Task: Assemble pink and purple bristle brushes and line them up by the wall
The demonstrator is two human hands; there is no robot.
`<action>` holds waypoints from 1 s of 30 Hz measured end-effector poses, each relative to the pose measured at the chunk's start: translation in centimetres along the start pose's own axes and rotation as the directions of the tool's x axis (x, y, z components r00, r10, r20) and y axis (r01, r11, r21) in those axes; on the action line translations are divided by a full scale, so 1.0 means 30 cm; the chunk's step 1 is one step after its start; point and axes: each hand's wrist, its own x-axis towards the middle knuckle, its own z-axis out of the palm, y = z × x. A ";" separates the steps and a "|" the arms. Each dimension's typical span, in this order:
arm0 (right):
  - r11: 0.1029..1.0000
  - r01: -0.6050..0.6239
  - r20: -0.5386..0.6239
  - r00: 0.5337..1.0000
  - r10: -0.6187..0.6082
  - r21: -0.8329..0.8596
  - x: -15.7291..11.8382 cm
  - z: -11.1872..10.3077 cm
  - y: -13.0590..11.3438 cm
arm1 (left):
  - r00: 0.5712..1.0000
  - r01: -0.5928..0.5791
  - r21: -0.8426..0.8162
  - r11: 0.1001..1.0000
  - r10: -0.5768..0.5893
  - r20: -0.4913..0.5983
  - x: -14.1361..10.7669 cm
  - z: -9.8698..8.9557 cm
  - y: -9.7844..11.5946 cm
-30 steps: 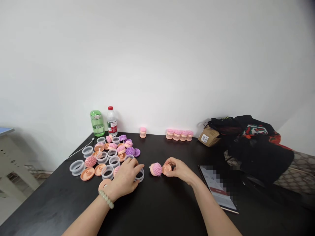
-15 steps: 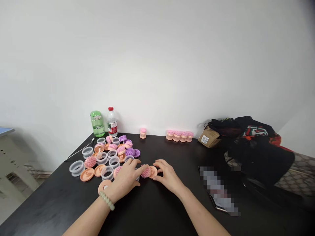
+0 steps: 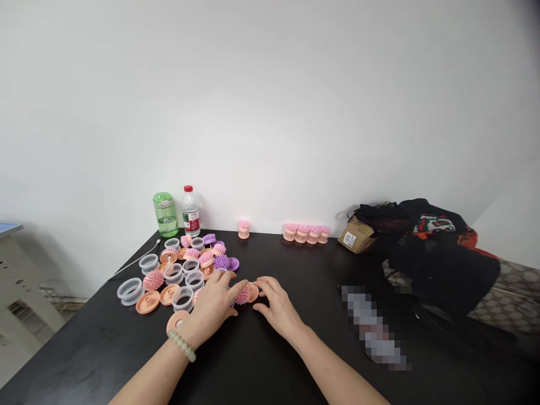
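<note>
My left hand (image 3: 214, 306), with a beaded bracelet at its wrist, is over the right front edge of a spread of parts, its fingers bent and apart. A pink bristle piece (image 3: 242, 295) lies by its thumb and index finger. Against that piece's right side is an orange disc (image 3: 253, 292), which the fingers of my right hand (image 3: 274, 306) reach; the hand is curved with thumb and fingers apart. Around my left hand lie clear rings (image 3: 183, 298), orange discs (image 3: 148, 302), pink bristle pieces (image 3: 154, 280) and purple ones (image 3: 221, 262).
A green bottle (image 3: 166, 215) and a red-capped bottle (image 3: 191, 212) stand at the back left. Along the wall are one pink brush (image 3: 243, 229) and a row of several more (image 3: 301, 233). A cardboard box (image 3: 356, 235), dark clothing (image 3: 442, 264) and a blurred item (image 3: 373, 326) are on the right.
My right hand has moved a little left, along with the orange disc and the pink bristle piece. My left hand has hardly moved. The whole view has shifted slightly.
</note>
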 end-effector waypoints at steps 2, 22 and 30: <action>1.000 -0.004 0.001 1.000 0.004 0.020 -0.002 0.005 0.002 | 1.000 0.000 0.010 1.000 0.000 -0.011 0.000 0.003 0.000; 0.992 -0.113 0.168 0.979 0.120 -0.047 -0.009 -0.014 -0.043 | 0.987 0.122 0.215 0.969 -0.095 -0.131 0.005 0.000 0.017; 0.995 -0.082 0.172 0.981 0.090 -0.055 -0.009 -0.008 -0.022 | 0.995 0.086 0.119 0.989 -0.080 -0.052 0.001 -0.018 0.026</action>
